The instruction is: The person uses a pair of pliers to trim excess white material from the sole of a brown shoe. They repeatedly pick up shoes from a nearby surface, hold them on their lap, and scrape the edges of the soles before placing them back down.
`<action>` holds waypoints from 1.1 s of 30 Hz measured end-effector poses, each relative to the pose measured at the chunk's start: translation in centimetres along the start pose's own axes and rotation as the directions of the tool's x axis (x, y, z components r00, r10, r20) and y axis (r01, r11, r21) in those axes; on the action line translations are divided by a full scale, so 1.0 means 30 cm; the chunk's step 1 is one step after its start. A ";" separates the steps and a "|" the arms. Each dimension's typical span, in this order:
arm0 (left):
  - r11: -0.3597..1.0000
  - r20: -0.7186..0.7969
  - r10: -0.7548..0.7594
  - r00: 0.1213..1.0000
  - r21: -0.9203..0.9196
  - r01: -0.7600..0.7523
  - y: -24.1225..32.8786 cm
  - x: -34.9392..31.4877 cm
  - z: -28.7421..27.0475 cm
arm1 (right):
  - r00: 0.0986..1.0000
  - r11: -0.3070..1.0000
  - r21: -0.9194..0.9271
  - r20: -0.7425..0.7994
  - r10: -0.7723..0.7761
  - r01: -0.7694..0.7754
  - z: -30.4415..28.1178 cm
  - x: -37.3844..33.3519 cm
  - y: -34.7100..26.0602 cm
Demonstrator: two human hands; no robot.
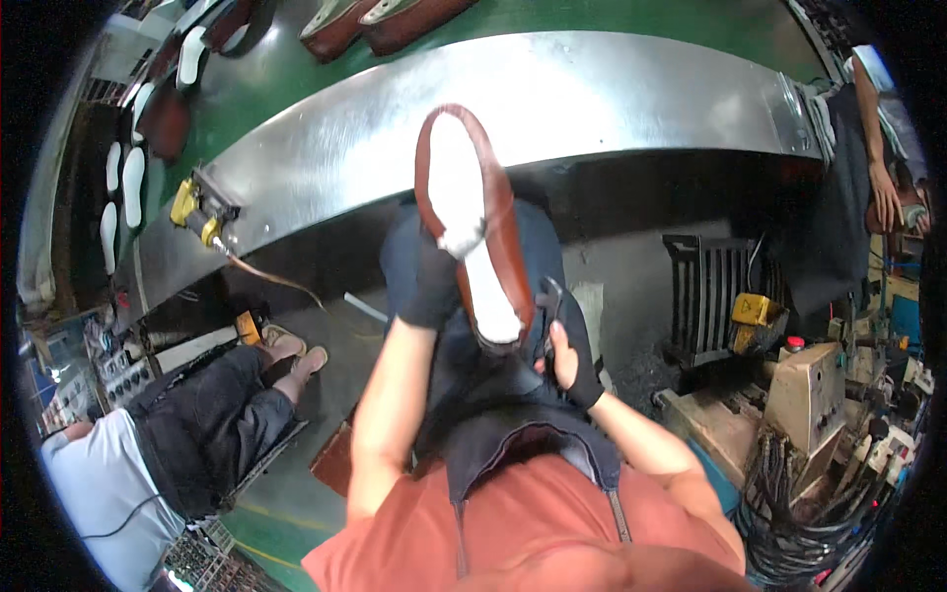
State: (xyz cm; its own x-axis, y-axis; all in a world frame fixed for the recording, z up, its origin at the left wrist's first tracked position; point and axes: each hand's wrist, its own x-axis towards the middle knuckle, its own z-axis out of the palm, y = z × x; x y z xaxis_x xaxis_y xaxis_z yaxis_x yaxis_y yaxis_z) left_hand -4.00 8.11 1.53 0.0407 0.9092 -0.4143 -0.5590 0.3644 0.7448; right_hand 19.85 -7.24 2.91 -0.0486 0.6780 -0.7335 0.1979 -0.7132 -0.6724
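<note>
A brown leather shoe upper is held sole side up over my lap, its toe pointing at the metal bench. A white insole lies along its underside. My left hand, in a black fingerless glove, is closed around the upper's left side, with the fingers partly hidden. My right hand, gloved the same way, is closed on a dark hand tool with a curved metal head. That tool stands close beside the heel end. Whether it touches the leather I cannot tell.
A shiny metal bench curves across in front. On its left lies a yellow air stapler with a hose. Beyond are brown shoes and white insoles. Machinery stands at right; a co-worker sits at left.
</note>
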 end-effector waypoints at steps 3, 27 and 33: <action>0.985 0.106 0.096 0.990 0.134 -0.110 0.418 0.157 0.395 | 1.000 0.998 0.066 0.020 -0.015 0.014 0.037 0.081 -0.053; 0.672 0.023 0.504 0.864 0.618 -0.408 0.710 1.015 0.036 | 0.957 0.989 0.044 0.259 0.128 -0.144 0.015 0.405 -0.309; -0.438 0.477 0.771 0.422 0.878 -0.194 0.596 0.845 0.307 | 0.965 0.977 0.119 0.215 0.150 -0.179 0.019 0.325 -0.292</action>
State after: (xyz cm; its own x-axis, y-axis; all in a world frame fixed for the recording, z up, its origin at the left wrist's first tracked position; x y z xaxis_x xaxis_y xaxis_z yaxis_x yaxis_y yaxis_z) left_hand -5.33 39.52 9.18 -0.0184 0.7609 0.6486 0.9639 -0.1588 0.2136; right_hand 17.09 5.51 1.58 -0.2277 0.5088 -0.8302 0.0855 -0.8389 -0.5376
